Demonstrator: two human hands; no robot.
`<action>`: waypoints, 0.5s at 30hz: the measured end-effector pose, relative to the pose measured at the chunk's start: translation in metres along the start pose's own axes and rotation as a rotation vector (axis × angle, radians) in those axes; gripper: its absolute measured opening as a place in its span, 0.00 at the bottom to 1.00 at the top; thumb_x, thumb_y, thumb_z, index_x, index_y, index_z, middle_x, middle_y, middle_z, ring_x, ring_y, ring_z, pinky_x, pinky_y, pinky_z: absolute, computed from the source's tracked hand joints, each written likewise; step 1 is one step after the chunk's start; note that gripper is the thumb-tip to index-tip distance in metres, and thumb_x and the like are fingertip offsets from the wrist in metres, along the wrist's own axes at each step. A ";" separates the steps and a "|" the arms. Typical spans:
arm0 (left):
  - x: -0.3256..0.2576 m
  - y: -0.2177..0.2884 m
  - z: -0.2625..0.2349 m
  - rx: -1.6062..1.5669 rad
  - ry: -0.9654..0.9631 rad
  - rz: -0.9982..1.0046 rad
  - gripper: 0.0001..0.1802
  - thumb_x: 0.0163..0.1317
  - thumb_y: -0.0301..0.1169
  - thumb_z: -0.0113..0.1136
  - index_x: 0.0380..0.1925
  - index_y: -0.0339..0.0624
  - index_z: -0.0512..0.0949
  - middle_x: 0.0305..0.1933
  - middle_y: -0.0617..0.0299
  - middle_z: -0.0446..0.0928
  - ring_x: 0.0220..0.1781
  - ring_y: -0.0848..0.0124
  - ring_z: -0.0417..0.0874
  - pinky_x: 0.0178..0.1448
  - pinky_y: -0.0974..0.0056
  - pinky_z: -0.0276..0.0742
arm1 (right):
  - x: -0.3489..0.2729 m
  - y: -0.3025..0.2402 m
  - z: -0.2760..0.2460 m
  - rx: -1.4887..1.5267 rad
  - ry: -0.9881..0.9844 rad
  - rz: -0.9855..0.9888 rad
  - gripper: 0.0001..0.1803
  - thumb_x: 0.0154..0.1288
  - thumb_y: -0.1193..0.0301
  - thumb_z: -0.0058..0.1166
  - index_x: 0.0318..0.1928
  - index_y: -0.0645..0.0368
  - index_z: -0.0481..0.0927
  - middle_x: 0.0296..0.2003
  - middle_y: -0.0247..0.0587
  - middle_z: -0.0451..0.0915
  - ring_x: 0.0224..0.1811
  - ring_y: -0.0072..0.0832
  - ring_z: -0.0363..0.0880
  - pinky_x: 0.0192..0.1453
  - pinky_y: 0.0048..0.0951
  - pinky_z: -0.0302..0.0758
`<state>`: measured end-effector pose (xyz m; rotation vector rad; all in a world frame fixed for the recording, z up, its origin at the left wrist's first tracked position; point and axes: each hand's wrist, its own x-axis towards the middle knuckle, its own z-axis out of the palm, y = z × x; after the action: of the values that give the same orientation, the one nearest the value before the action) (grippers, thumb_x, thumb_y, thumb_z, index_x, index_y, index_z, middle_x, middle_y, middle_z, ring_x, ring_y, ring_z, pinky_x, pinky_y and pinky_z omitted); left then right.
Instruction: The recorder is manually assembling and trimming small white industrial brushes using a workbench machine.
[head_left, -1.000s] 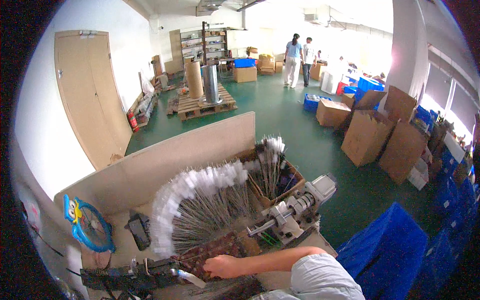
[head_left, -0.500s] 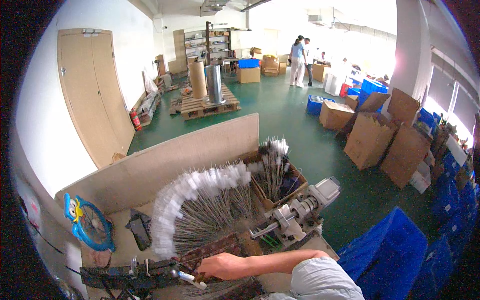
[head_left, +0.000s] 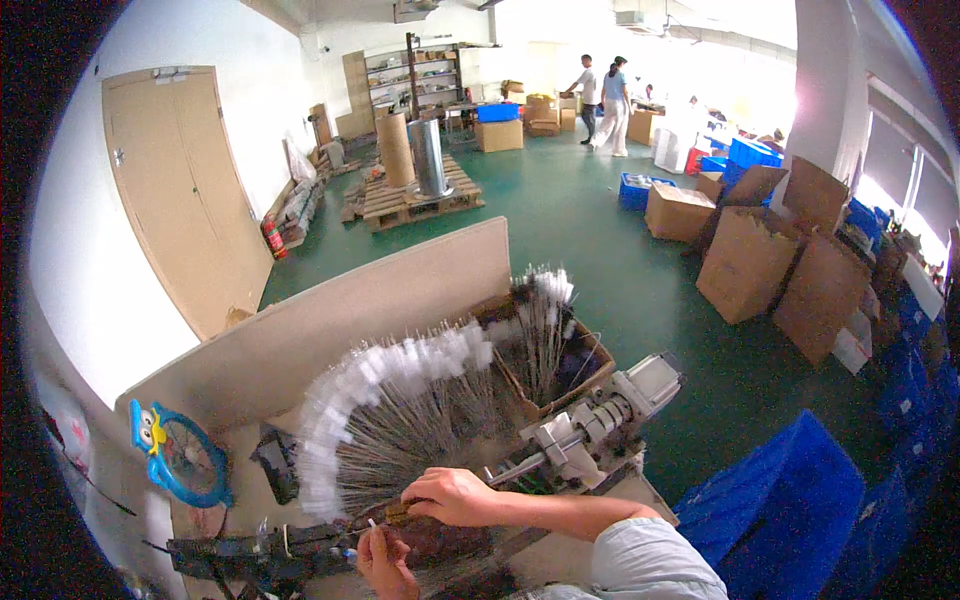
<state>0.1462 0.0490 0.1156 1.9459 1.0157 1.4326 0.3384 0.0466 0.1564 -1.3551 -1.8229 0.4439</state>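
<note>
My left hand (head_left: 385, 565) is closed in a pinch at the bench's front edge, a small white stick-like piece (head_left: 372, 524) poking up from its fingers. Just to its upper right, my right hand (head_left: 450, 497) has its fingers curled down at the near end of a fanned heap of thin wire stems with white tips (head_left: 410, 400); what those fingers hold is hidden. A black bar-like fixture (head_left: 225, 553) with small metal parts lies left of my left hand. To the right of my right hand stands a grey motor-driven machine (head_left: 590, 425) with a metal shaft pointing toward the hand.
Behind the stems stands an upright board (head_left: 330, 300). A carton (head_left: 560, 395) holds more stems. At the left are a blue cartoon-faced ring (head_left: 190, 455) and a dark phone-like object (head_left: 275, 465). Blue sheeting (head_left: 770, 500) lies at right. Two people (head_left: 605, 105) walk far off.
My left hand has come into view with the white piece in its fingers. My right hand has lifted away slightly, up and right. The view has shifted a little; the far people have moved.
</note>
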 end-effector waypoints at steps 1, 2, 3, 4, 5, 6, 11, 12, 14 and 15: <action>0.002 -0.002 0.004 -0.003 -0.002 0.005 0.09 0.60 0.34 0.55 0.37 0.43 0.71 0.26 0.63 0.74 0.25 0.76 0.73 0.27 0.70 0.71 | -0.001 0.001 -0.003 0.001 -0.013 0.023 0.12 0.57 0.65 0.54 0.40 0.56 0.78 0.34 0.42 0.79 0.39 0.41 0.78 0.42 0.39 0.74; 0.005 -0.009 0.009 -0.341 0.084 -0.368 0.08 0.61 0.34 0.55 0.36 0.42 0.72 0.26 0.63 0.74 0.24 0.76 0.73 0.25 0.71 0.70 | -0.002 0.001 -0.006 0.002 -0.027 0.046 0.12 0.57 0.65 0.55 0.40 0.56 0.79 0.34 0.42 0.79 0.39 0.41 0.78 0.42 0.39 0.74; 0.007 -0.015 0.011 -0.677 0.168 -0.743 0.08 0.62 0.34 0.55 0.35 0.42 0.72 0.26 0.64 0.74 0.24 0.76 0.73 0.24 0.72 0.69 | -0.003 0.000 -0.008 0.001 -0.022 0.047 0.12 0.57 0.65 0.55 0.40 0.56 0.79 0.34 0.42 0.79 0.39 0.41 0.78 0.42 0.39 0.74; 0.006 -0.019 0.011 -0.677 0.166 -0.742 0.08 0.62 0.34 0.55 0.35 0.42 0.72 0.26 0.64 0.74 0.24 0.76 0.73 0.24 0.72 0.69 | -0.004 -0.001 -0.011 0.002 -0.049 0.073 0.12 0.56 0.65 0.55 0.40 0.56 0.79 0.33 0.43 0.79 0.38 0.41 0.78 0.41 0.38 0.74; 0.005 -0.023 0.010 -0.637 0.102 -0.735 0.07 0.62 0.33 0.55 0.34 0.42 0.73 0.26 0.64 0.74 0.24 0.76 0.73 0.24 0.72 0.68 | -0.004 -0.002 -0.013 0.004 -0.078 0.098 0.12 0.56 0.65 0.56 0.39 0.56 0.79 0.33 0.43 0.80 0.38 0.41 0.78 0.41 0.38 0.74; 0.003 -0.022 0.009 -0.596 0.042 -0.730 0.06 0.62 0.32 0.55 0.33 0.42 0.73 0.26 0.63 0.74 0.24 0.76 0.73 0.24 0.72 0.68 | -0.003 -0.003 -0.014 0.006 -0.083 0.096 0.12 0.56 0.65 0.56 0.39 0.56 0.79 0.33 0.43 0.80 0.38 0.41 0.78 0.41 0.38 0.74; 0.005 -0.012 0.023 -0.706 0.035 -0.718 0.07 0.62 0.33 0.55 0.32 0.41 0.73 0.25 0.62 0.75 0.23 0.76 0.73 0.23 0.74 0.67 | 0.004 -0.004 -0.019 0.270 -0.146 0.193 0.12 0.55 0.65 0.57 0.39 0.58 0.80 0.30 0.43 0.81 0.32 0.42 0.79 0.38 0.35 0.74; 0.008 -0.015 0.024 -0.765 -0.018 -0.708 0.07 0.62 0.33 0.55 0.31 0.41 0.73 0.25 0.62 0.75 0.23 0.76 0.73 0.23 0.74 0.66 | 0.003 -0.007 -0.020 0.260 -0.179 0.179 0.12 0.55 0.66 0.58 0.39 0.57 0.80 0.30 0.41 0.80 0.34 0.40 0.78 0.40 0.35 0.74; 0.010 -0.017 0.016 -0.712 0.066 -0.770 0.08 0.62 0.34 0.54 0.31 0.41 0.73 0.25 0.62 0.75 0.22 0.76 0.72 0.23 0.74 0.66 | 0.001 -0.009 -0.018 0.148 -0.179 0.089 0.12 0.55 0.66 0.57 0.38 0.57 0.80 0.30 0.40 0.80 0.36 0.39 0.78 0.41 0.35 0.73; 0.010 -0.013 0.011 -0.648 0.145 -0.835 0.09 0.63 0.35 0.54 0.31 0.41 0.73 0.25 0.61 0.74 0.22 0.76 0.72 0.24 0.74 0.66 | -0.001 -0.010 -0.016 0.046 -0.175 0.001 0.11 0.55 0.65 0.57 0.38 0.56 0.80 0.30 0.39 0.80 0.37 0.38 0.77 0.42 0.35 0.73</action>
<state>0.1545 0.0655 0.1077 0.8085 1.0600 1.1872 0.3442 0.0394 0.1729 -1.3208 -1.9408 0.6181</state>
